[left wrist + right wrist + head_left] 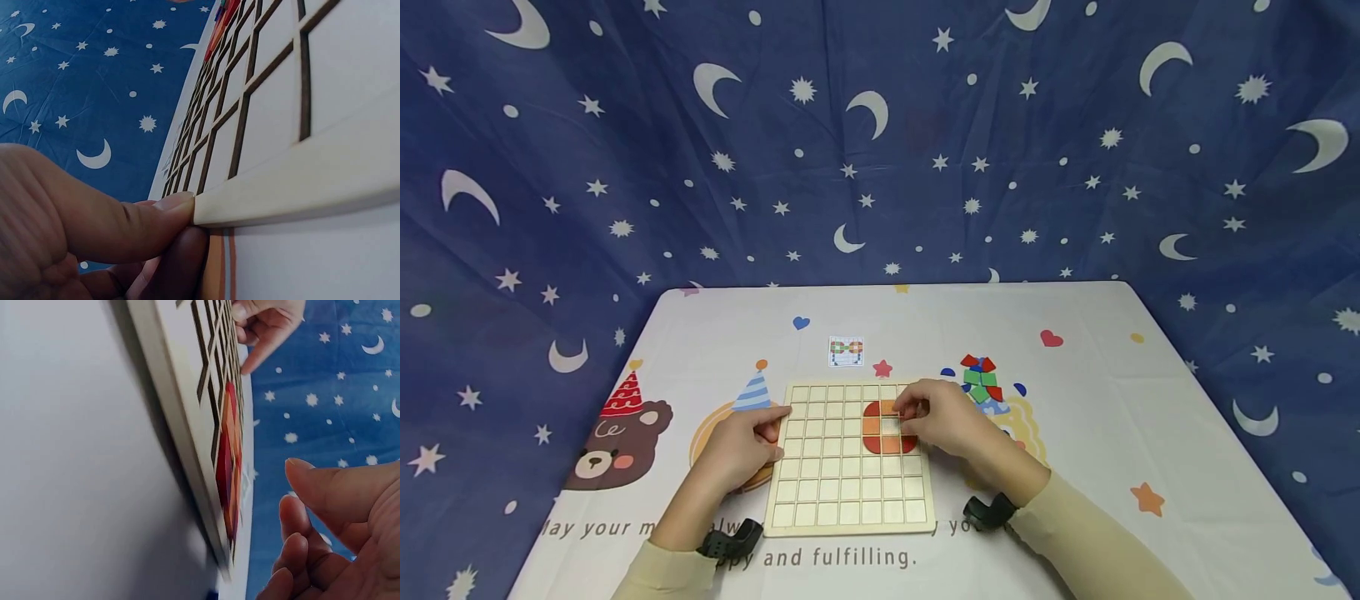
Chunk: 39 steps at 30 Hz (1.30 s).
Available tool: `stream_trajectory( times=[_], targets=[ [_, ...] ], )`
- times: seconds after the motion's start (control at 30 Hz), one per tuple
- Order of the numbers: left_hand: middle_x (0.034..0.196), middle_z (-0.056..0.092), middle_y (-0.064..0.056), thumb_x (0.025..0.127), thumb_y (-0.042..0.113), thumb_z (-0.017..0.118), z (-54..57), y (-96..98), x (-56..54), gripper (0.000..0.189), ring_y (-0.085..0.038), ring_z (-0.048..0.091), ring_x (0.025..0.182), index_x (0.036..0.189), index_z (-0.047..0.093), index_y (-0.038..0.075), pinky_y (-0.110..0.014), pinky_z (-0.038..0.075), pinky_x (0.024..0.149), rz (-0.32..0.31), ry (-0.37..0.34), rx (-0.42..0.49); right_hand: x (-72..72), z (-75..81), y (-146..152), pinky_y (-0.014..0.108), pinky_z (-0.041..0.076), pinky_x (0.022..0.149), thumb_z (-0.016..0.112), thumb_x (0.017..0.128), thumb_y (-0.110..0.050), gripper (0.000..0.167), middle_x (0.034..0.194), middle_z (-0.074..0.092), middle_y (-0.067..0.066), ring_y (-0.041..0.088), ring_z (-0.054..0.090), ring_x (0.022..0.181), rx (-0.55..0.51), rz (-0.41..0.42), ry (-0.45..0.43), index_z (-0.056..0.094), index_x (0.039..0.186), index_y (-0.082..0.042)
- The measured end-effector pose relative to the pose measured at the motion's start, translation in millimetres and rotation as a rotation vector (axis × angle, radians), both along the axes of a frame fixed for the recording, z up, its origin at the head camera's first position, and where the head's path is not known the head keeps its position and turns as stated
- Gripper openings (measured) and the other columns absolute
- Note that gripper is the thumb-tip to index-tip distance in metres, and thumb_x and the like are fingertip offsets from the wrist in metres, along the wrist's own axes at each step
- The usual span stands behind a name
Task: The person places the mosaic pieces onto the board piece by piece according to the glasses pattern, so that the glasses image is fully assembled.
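A pale wooden grid board (835,492) lies on the table in the head view. My left hand (737,446) touches its left edge, index finger and thumb spread along it; the left wrist view shows the thumb (137,231) right at the rim. Red rounded corner pieces and orange squares (871,426) form a ring in the upper right cells, around a pale cell. Over the ring's right side is my right hand (947,417), covering part of it. In the right wrist view, its thumb and bent fingers (294,515) stand apart with nothing visible between them.
Behind the board lies a small printed card (846,351) with a coloured pattern. Loose red, green and blue pieces (980,377) are grouped beyond my right hand. The white tablecloth (1075,433) has printed cartoons, and a blue star-patterned curtain (880,167) hangs behind the table.
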<state>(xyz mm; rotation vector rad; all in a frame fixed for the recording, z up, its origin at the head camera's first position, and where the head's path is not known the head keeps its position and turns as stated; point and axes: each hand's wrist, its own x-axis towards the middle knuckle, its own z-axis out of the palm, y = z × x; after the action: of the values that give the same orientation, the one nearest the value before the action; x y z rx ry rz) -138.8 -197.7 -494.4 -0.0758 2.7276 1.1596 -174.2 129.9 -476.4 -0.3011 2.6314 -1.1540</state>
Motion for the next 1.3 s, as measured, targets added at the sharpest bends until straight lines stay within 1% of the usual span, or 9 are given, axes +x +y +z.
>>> stream_trajectory(
  times=[0.2, 0.37, 0.43, 0.53, 0.73, 0.83, 0.97, 1.1, 1.3],
  targets=[
    [0.092, 0.065, -0.004, 0.081, -0.002, 0.083, 1.0, 0.0, 0.3, 0.063, -0.017, 0.056, 0.078, 0.141, 0.072, 0.013, -0.029, 0.044, 0.07, 0.008, -0.008, -0.003, 3.9, -2.6, 26, 0.027, 0.05, 0.069, 0.087, 0.087, -0.006, 0.02, 0.089, 0.065, -0.002, 0.018, 0.058, 0.084, 0.003, -0.088, 0.012, 0.08, 0.099, -0.02],
    [0.093, 0.066, -0.004, 0.081, -0.002, 0.083, 1.5, -0.4, 0.2, 0.063, -0.017, 0.056, 0.078, 0.142, 0.072, 0.013, -0.029, 0.044, 0.071, 0.01, -0.005, -0.01, 2.5, -4.9, 51, 0.027, 0.051, 0.058, 0.085, 0.09, -0.006, 0.019, 0.09, 0.065, 0.003, 0.02, 0.06, 0.071, 0.01, -0.14, -0.02, 0.079, 0.104, -0.017],
    [0.093, 0.066, -0.003, 0.081, -0.002, 0.083, 1.6, -0.7, 0.2, 0.063, -0.016, 0.056, 0.078, 0.141, 0.073, 0.013, -0.029, 0.044, 0.071, 0.009, -0.004, -0.011, -0.5, -4.4, 61, 0.027, 0.052, 0.059, 0.084, 0.091, -0.008, 0.019, 0.091, 0.066, 0.004, 0.021, 0.06, 0.072, 0.024, -0.158, -0.022, 0.079, 0.107, -0.016],
    [0.093, 0.066, -0.003, 0.081, -0.002, 0.083, 1.8, -1.1, 0.2, 0.063, -0.016, 0.057, 0.079, 0.141, 0.073, 0.013, -0.029, 0.045, 0.072, 0.007, -0.001, -0.011, -7.6, -2.6, 75, 0.027, 0.053, 0.066, 0.084, 0.092, -0.009, 0.02, 0.093, 0.066, 0.005, 0.022, 0.059, 0.083, 0.061, -0.176, 0.003, 0.079, 0.11, -0.015],
    [0.093, 0.066, -0.003, 0.082, -0.001, 0.083, 2.1, -2.1, 0.4, 0.062, -0.016, 0.057, 0.079, 0.142, 0.072, 0.013, -0.029, 0.045, 0.072, 0.006, -0.001, -0.011, -25.8, 0.9, 90, 0.029, 0.053, 0.066, 0.081, 0.093, -0.009, 0.022, 0.095, 0.064, 0.008, 0.025, 0.059, 0.088, 0.099, -0.165, 0.035, 0.078, 0.114, -0.012],
    [0.093, 0.066, -0.003, 0.082, -0.002, 0.083, 2.2, -2.5, 0.4, 0.063, -0.017, 0.057, 0.079, 0.142, 0.072, 0.013, -0.029, 0.045, 0.072, 0.009, -0.004, -0.01, -35.6, 0.4, 89, 0.033, 0.057, 0.077, 0.083, 0.093, -0.01, 0.024, 0.099, 0.067, 0.006, 0.026, 0.059, 0.092, 0.139, -0.152, 0.059, 0.078, 0.116, -0.014],
    [0.093, 0.066, -0.003, 0.081, -0.002, 0.083, 1.8, -2.5, -0.1, 0.063, -0.017, 0.056, 0.079, 0.142, 0.072, 0.013, -0.029, 0.045, 0.072, 0.007, -0.005, -0.008, -49.6, -1.2, 83, 0.04, 0.058, 0.09, 0.085, 0.092, -0.013, 0.028, 0.109, 0.072, 0.006, 0.026, 0.059, 0.096, 0.161, -0.116, 0.083, 0.079, 0.119, -0.016],
    [0.092, 0.065, -0.003, 0.081, -0.002, 0.083, 0.9, -1.9, -0.7, 0.063, -0.017, 0.056, 0.078, 0.141, 0.072, 0.013, -0.029, 0.045, 0.071, 0.001, -0.003, -0.007, -62.1, -4.5, 77, 0.043, 0.057, 0.093, 0.083, 0.093, -0.013, 0.027, 0.113, 0.073, 0.005, 0.026, 0.059, 0.098, 0.161, -0.066, 0.099, 0.079, 0.119, -0.016],
    [0.092, 0.065, -0.003, 0.08, -0.002, 0.084, -0.4, -1.1, -0.8, 0.064, -0.016, 0.056, 0.077, 0.141, 0.073, 0.014, -0.028, 0.044, 0.069, 0.002, -0.007, -0.006, -70.7, -12.9, 69, 0.045, 0.056, 0.1, 0.083, 0.092, -0.011, 0.024, 0.112, 0.072, 0.004, 0.024, 0.061, 0.101, 0.184, -0.043, 0.099, 0.079, 0.116, -0.016]
  ],
)
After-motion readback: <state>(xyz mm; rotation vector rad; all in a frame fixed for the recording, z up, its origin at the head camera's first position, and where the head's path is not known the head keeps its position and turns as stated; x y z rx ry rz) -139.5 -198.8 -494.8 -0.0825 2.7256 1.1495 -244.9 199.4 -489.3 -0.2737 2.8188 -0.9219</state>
